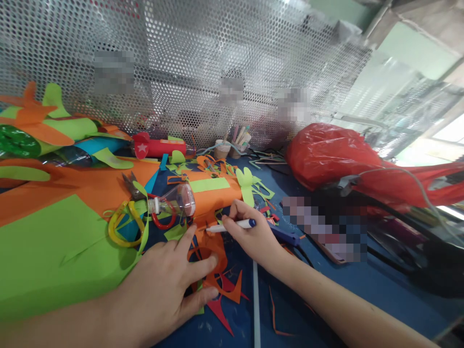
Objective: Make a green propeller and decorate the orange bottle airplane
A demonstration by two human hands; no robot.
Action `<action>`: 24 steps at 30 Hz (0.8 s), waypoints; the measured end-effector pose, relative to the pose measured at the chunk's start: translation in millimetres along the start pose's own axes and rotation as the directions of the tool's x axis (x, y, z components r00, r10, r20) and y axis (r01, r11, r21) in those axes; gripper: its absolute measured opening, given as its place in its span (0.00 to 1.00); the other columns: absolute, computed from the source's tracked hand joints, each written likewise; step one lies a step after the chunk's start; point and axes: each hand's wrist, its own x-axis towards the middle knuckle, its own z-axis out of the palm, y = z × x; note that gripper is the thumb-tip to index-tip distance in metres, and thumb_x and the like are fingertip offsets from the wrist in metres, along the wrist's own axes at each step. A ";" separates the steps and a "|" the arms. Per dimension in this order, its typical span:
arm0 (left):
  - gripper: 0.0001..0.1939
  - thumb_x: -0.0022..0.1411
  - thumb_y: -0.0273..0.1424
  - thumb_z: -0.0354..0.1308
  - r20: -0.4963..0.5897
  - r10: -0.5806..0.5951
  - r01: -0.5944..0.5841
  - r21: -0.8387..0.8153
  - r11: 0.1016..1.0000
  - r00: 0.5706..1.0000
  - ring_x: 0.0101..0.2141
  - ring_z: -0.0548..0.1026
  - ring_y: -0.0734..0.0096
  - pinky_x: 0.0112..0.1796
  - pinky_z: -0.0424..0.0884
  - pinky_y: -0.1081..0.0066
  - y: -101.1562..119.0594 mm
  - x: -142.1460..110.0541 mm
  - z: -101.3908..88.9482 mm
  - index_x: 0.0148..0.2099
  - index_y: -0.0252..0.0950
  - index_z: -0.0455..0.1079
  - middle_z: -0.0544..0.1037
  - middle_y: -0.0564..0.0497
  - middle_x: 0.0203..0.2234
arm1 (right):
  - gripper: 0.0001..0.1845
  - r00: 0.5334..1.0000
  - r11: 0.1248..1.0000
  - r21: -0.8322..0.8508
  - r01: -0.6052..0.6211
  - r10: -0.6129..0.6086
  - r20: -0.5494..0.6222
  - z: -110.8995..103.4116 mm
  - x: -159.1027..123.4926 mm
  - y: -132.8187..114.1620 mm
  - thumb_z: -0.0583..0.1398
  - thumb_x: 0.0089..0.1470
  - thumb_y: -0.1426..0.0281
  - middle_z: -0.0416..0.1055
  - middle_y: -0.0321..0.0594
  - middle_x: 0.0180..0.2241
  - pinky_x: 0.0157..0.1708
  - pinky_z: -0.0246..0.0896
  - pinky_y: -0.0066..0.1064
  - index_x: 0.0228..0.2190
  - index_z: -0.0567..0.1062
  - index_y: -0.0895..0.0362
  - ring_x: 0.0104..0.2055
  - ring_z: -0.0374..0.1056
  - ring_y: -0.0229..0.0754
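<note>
In my right hand (250,232) is a white marker (230,226) with a blue end, its tip at a piece of orange paper (213,241) on the blue table. My left hand (174,270) lies over that paper with its fingers spread, fingertips touching it. Just beyond is a clear plastic bottle (177,199) on its side, wrapped in orange paper (217,192) with a green strip (209,184). A green leaf-shaped piece (247,186) stands at its right end. Scissors with yellow and red handles (125,224) lie left of the bottle, partly under a green strip.
Large green (65,261) and orange sheets (97,181) cover the left side. Paper-covered bottles (54,128) lie behind them. Cups of pens (239,145) stand at the back by a perforated metal panel (203,63). To the right are a red plastic bag (333,150) and a blue glue gun (284,235).
</note>
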 end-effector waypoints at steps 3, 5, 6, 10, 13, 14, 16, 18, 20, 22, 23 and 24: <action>0.27 0.68 0.50 0.39 0.004 0.002 -0.002 0.002 1.000 1.000 0.45 0.76 0.42 0.41 0.72 0.46 0.3 -0.2 0.1 0.56 0.47 0.71 0.65 0.31 0.58 | 0.13 1.000 1.000 -0.006 -0.003 0.003 -0.002 0.0 -0.6 0.3 0.57 0.52 0.71 0.51 0.27 0.20 0.23 0.45 0.27 0.21 0.57 0.54 0.22 0.48 0.33; 0.27 0.68 0.49 0.39 0.005 0.006 -0.006 0.007 1.000 1.000 0.45 0.76 0.43 0.41 0.72 0.46 0.2 -0.5 0.5 0.56 0.47 0.71 0.65 0.30 0.58 | 0.13 1.000 1.000 -0.008 -0.004 0.004 0.001 0.0 -0.8 0.3 0.57 0.52 0.71 0.51 0.27 0.20 0.23 0.45 0.27 0.22 0.57 0.54 0.22 0.49 0.33; 0.27 0.68 0.50 0.39 0.003 0.008 -0.008 0.010 1.000 1.000 0.45 0.76 0.43 0.41 0.72 0.46 0.1 -0.6 0.8 0.56 0.47 0.71 0.66 0.30 0.58 | 0.13 1.000 1.000 -0.010 -0.002 0.002 0.005 0.0 -0.9 0.3 0.57 0.52 0.71 0.52 0.27 0.20 0.23 0.45 0.27 0.22 0.57 0.54 0.22 0.49 0.33; 0.27 0.68 0.50 0.38 -0.003 0.007 -0.007 0.020 1.000 1.000 0.46 0.76 0.43 0.41 0.72 0.46 -0.1 -0.1 1.5 0.56 0.48 0.71 0.66 0.31 0.58 | 0.14 1.000 1.000 -0.014 0.001 -0.001 0.003 0.3 -0.7 0.3 0.57 0.52 0.71 0.52 0.27 0.19 0.23 0.45 0.28 0.21 0.57 0.53 0.22 0.49 0.33; 0.27 0.68 0.50 0.38 0.002 0.008 -0.008 0.026 1.000 1.000 0.46 0.76 0.43 0.41 0.73 0.47 0.7 0.6 0.1 0.56 0.48 0.71 0.66 0.31 0.58 | 0.13 1.000 1.000 -0.011 -0.005 0.005 0.017 0.8 -0.3 0.1 0.57 0.52 0.71 0.52 0.27 0.19 0.23 0.46 0.28 0.22 0.57 0.53 0.22 0.49 0.33; 0.27 0.68 0.50 0.38 0.006 0.010 -0.010 0.028 1.000 1.000 0.46 0.76 0.44 0.40 0.73 0.47 1.1 0.7 -0.6 0.56 0.48 0.71 0.67 0.31 0.57 | 0.13 1.000 1.000 -0.012 -0.005 0.006 0.018 0.9 -0.2 -0.1 0.57 0.52 0.71 0.52 0.27 0.19 0.23 0.46 0.28 0.22 0.57 0.53 0.22 0.49 0.33; 0.27 0.68 0.49 0.38 0.015 0.013 -0.014 0.034 0.999 1.000 0.46 0.76 0.43 0.40 0.73 0.47 1.8 0.5 -1.8 0.57 0.48 0.71 0.67 0.30 0.57 | 0.13 1.000 1.000 -0.011 -0.011 0.011 0.010 0.9 0.0 -0.7 0.57 0.52 0.71 0.53 0.27 0.19 0.23 0.46 0.28 0.22 0.57 0.53 0.22 0.50 0.33; 0.27 0.69 0.49 0.38 0.021 0.015 -0.016 0.040 0.999 1.000 0.45 0.76 0.44 0.40 0.73 0.47 2.1 0.1 -2.5 0.57 0.48 0.71 0.66 0.29 0.57 | 0.13 1.000 1.000 -0.003 -0.014 0.014 0.010 0.7 0.2 -1.4 0.57 0.52 0.71 0.53 0.27 0.19 0.23 0.46 0.28 0.21 0.57 0.53 0.22 0.50 0.33; 0.26 0.69 0.49 0.38 0.020 0.017 -0.018 0.045 0.999 1.000 0.45 0.76 0.44 0.40 0.73 0.47 1.8 -0.2 -2.5 0.57 0.48 0.71 0.67 0.29 0.57 | 0.13 1.000 1.000 0.004 -0.012 0.012 0.012 0.3 0.5 -1.9 0.57 0.51 0.71 0.52 0.27 0.19 0.23 0.45 0.28 0.21 0.57 0.53 0.22 0.49 0.33; 0.27 0.69 0.49 0.38 0.012 0.022 -0.023 0.045 0.999 1.000 0.46 0.75 0.43 0.40 0.73 0.47 1.3 -0.2 -2.0 0.57 0.48 0.71 0.67 0.30 0.57 | 0.13 1.000 1.000 0.000 -0.010 0.010 -0.002 0.1 0.6 -1.8 0.57 0.51 0.72 0.51 0.27 0.19 0.23 0.45 0.28 0.21 0.57 0.53 0.22 0.49 0.33; 0.27 0.69 0.49 0.38 0.009 0.024 -0.025 0.045 0.999 1.000 0.47 0.75 0.43 0.40 0.73 0.47 1.0 0.0 -1.7 0.57 0.48 0.71 0.67 0.29 0.57 | 0.13 1.000 1.000 -0.005 -0.009 0.009 -0.009 0.1 0.6 -1.5 0.57 0.51 0.72 0.51 0.27 0.19 0.23 0.45 0.28 0.21 0.57 0.53 0.22 0.48 0.33; 0.27 0.69 0.49 0.38 0.007 0.024 -0.025 0.046 0.999 1.000 0.46 0.75 0.43 0.40 0.73 0.47 0.7 0.1 -1.4 0.57 0.47 0.71 0.66 0.29 0.57 | 0.13 1.000 1.000 -0.009 -0.008 0.008 -0.012 0.2 0.5 -1.2 0.57 0.51 0.72 0.51 0.27 0.19 0.23 0.45 0.28 0.21 0.57 0.53 0.22 0.48 0.33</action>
